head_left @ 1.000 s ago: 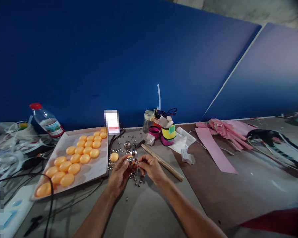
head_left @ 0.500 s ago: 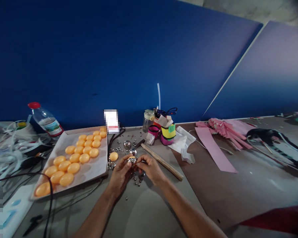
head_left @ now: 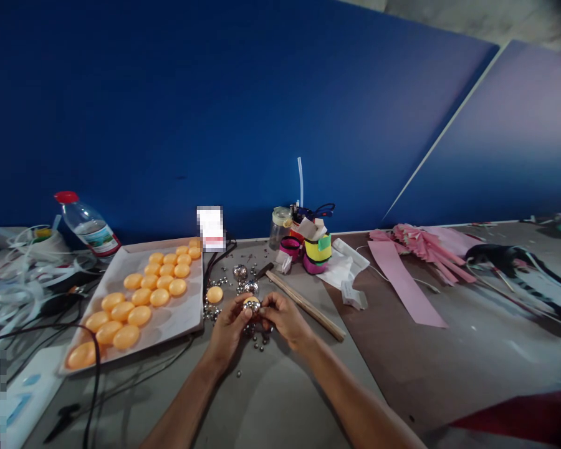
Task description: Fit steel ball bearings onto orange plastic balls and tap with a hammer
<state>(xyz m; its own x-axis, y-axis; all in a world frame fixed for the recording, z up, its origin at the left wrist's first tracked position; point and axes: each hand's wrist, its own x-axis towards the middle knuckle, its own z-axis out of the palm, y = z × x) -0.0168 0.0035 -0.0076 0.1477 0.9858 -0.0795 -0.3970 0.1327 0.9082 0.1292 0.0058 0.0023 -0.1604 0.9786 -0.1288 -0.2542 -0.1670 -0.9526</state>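
My left hand (head_left: 228, 328) is closed around an orange ball partly covered in shiny silver beads (head_left: 251, 304), holding it just above the table. At the ball's right side, my right hand (head_left: 284, 319) has its fingers pinched together; anything between them is too small to make out. Loose silver beads (head_left: 258, 343) lie under and around both hands. Just beyond the fingers are two silver-covered balls, one nearer (head_left: 250, 287) and one farther off (head_left: 240, 272). A plain orange ball (head_left: 214, 294) rests to the left among more beads.
On the left, a white-lined tray (head_left: 180, 315) carries rows of orange balls. A wooden-handled hammer (head_left: 306, 305) lies right of my hands. Behind stand a glass jar (head_left: 279, 231) and a yellow container (head_left: 318, 251). Pink strips (head_left: 404, 284) lie at right, black cables (head_left: 96, 374) at left.
The beaded ball has turned slightly in my left hand, showing more of its silver side. My right fingers have shifted a little beside it. The other things keep their places.
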